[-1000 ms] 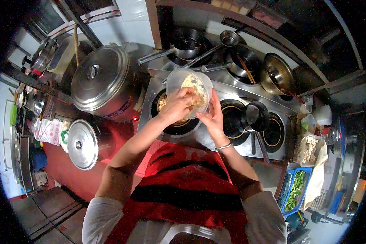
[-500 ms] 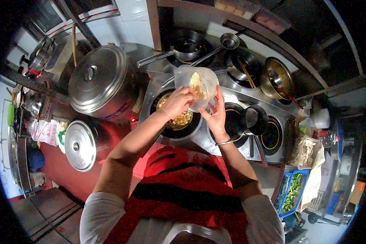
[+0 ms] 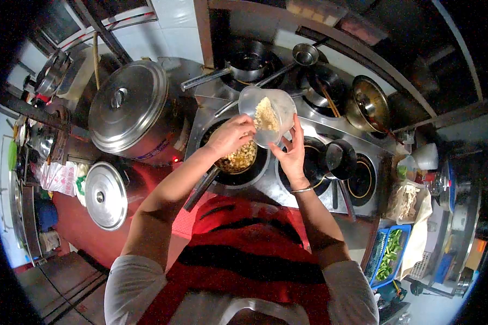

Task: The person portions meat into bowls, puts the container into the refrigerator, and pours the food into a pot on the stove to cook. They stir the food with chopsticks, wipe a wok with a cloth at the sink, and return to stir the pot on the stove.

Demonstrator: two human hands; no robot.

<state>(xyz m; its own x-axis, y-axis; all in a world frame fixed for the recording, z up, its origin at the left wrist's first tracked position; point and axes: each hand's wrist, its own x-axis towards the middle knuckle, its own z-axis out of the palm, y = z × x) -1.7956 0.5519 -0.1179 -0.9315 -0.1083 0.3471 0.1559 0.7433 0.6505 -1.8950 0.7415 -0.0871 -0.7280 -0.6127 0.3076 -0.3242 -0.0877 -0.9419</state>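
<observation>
My right hand (image 3: 291, 154) grips a translucent plastic tub (image 3: 284, 103) from its right side, thumb at the lower rim. The tub is tilted with its opening toward the left. Pale yellow, crumbly food (image 3: 265, 115) lies inside it. My left hand (image 3: 233, 136) is at the tub's left rim, fingertips closed together; whatever they pinch is too small to make out. Below that hand, a pan (image 3: 217, 169) with a dark handle sits on a burner, partly hidden by the hand. Small pale pieces of food (image 3: 241, 159) fill the pan.
A small dark pan (image 3: 340, 159) stands on the burners at right. Behind are a saucepan (image 3: 248, 69), a ladle (image 3: 306, 54) and a metal bowl (image 3: 367, 103). A large lidded pot (image 3: 133, 105) stands left. A blue basket (image 3: 394, 257) holds green vegetables at lower right.
My left hand has shifted slightly left, and its forearm has moved off the pan's handle, which now shows. The tub has moved slightly right, still in my right hand.
</observation>
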